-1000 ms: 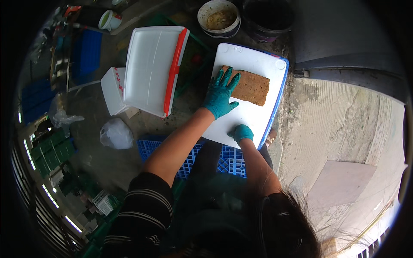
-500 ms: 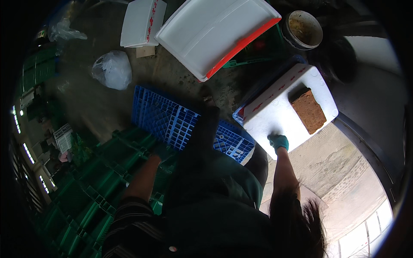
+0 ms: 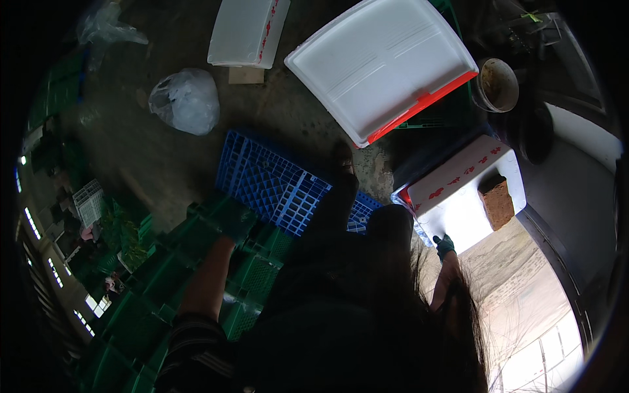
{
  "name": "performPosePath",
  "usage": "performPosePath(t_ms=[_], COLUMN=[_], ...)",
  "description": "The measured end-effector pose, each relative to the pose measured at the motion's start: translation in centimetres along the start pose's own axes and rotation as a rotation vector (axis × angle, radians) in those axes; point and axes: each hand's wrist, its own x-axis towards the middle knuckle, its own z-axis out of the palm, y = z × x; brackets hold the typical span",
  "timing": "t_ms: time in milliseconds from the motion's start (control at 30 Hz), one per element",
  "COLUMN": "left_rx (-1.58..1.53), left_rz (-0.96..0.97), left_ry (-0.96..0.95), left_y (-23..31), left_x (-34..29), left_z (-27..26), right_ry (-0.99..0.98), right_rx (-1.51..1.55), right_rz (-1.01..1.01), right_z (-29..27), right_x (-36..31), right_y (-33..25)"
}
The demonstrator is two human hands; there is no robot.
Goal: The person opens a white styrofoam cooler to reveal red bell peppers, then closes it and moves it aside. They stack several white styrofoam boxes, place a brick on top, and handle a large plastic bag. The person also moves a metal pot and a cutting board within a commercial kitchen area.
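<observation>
1. Reaching to the near corner of the white foam box point(image 3: 458, 213), the right grip point(image 3: 444, 245), a green-gloved hand, had its fingers partly bent. Could not tell whether they clasped the edge or merely touched it.
2. Box position: right side of the scene, with red print along its far-left side. A brown brick point(image 3: 498, 203) lay on its upper face toward the right, apart from the right grip. Judged: the brick served as a weight pressing down on the top, and the broad flat surface beneath gave it stable support.
3. Left grip point(image 3: 238, 224): well apart from the box, low over the stacked green crates point(image 3: 254, 278) on the near left. Too dark there to tell whether it was clenched, released or holding a crate edge.
4. Containers: a wide, shallow white foam tray or lid point(image 3: 380, 72) lay at the far middle, a red strip along its near-right edge; its ribbed inner face showed no contents. Just right of it, a pale bucket point(image 3: 482, 98) held yellowish-brown residue.
5. Far left: a second white foam box point(image 3: 239, 33) rested by a cardboard piece point(image 3: 246, 75). Nearer lay a translucent plastic bag point(image 3: 187, 101), puffed out, contents not discernible. A blue lattice crate or pallet point(image 3: 272, 183) stood between bag and person.
</observation>
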Motion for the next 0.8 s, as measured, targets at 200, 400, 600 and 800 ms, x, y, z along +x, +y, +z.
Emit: performPosePath(t_ms=[200, 400, 600, 800], left_rx=[-0.380, -0.495, -0.527, -0.483], left_rz=[-0.133, -0.095, -0.192, -0.321], left_ry=[-0.069, 0.020, -0.027, -0.032], left_y=[2.7, 3.0, 4.5, 8.1], left_x=[-1.3, 0.6, 2.0, 3.8], left_z=[-1.4, -2.2, -2.8, -6.7], right_ry=[0.124, 0.159, -0.241, -0.086], right_rx=[-0.587, -0.008, 0.149, 0.436], right_rz=[0.010, -0.251, -0.364, -0.047], right_z=[1.9, 2.8, 10.4, 18.3], right_x=[-3.3, -4.8, 2.0, 12.2], right_y=[-4.0, -14.2, -31.0, -40.4])
